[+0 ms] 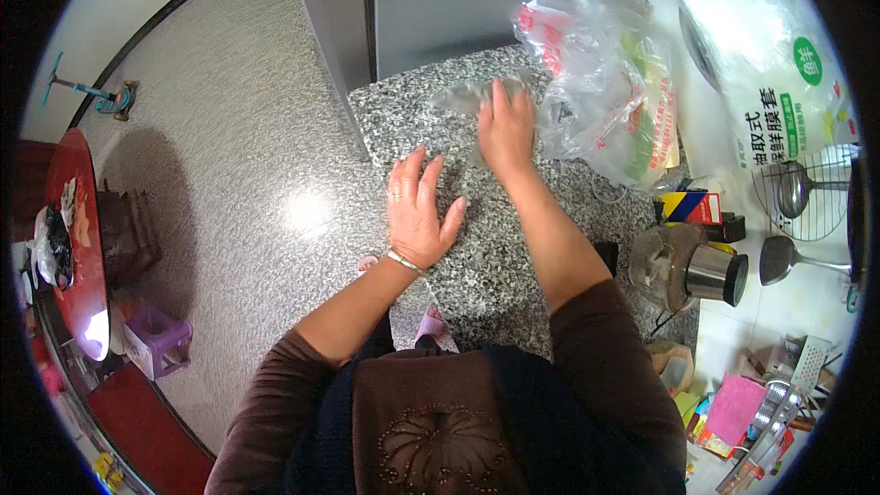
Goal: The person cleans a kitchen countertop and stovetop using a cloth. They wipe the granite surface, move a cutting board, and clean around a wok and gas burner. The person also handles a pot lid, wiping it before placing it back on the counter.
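Observation:
My right hand (pixel 507 127) presses a grey cloth (pixel 459 97) against the speckled granite countertop (pixel 474 275). Motion blurs the cloth, and part of it is hidden under my fingers. Over the counter's left edge is my left hand (pixel 421 210), palm down with its fingers apart and nothing in it. It wears a ring and a bracelet; whether it touches the stone I cannot tell. Just right of my right hand lies a heap of clear plastic bags (pixel 598 82) with red printing and something green inside.
A grey cabinet or appliance (pixel 440 7) borders the counter's far side. Along the right wall are a packet of cling-film covers (pixel 763 62), a glass jug (pixel 653 265), a ladle (pixel 794 192) and a spatula (pixel 777 261). A round red table (pixel 79 179) and purple stool (pixel 158 340) stand left.

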{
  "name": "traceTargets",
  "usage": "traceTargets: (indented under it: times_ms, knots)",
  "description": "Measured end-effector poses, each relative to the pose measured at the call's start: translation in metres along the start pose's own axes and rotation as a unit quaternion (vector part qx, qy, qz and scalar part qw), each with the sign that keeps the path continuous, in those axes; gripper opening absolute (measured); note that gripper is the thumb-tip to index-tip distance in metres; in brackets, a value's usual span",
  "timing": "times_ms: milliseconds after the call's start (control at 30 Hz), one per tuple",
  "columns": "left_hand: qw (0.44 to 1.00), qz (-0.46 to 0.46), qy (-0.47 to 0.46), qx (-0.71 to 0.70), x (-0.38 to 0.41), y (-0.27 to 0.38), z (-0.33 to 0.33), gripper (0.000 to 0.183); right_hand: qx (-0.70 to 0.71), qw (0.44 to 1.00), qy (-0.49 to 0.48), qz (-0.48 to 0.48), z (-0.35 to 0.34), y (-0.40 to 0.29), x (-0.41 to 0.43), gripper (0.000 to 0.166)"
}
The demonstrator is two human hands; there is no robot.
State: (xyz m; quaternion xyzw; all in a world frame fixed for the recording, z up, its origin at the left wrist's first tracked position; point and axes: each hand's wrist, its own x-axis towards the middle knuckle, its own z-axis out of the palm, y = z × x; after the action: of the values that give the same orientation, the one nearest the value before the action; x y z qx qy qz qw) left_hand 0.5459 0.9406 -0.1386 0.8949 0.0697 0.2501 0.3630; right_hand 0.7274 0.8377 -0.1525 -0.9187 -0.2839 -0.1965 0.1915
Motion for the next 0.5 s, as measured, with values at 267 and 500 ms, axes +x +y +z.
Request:
traceTargets:
  times_ms: [267,500]
  knots:
    - [0.999,0.005,0.032,-0.010,-0.002,-0.003,0.003,0.061,0.152,0.955,-0.122,-0.222,0.038,-0.093,0.044,0.037]
    - [0.998,0.026,0.049,0.037,-0.013,0.002,-0.012,0.050,0.210,0.902,-0.269,-0.265,-0.028,-0.088,-0.015,0.033]
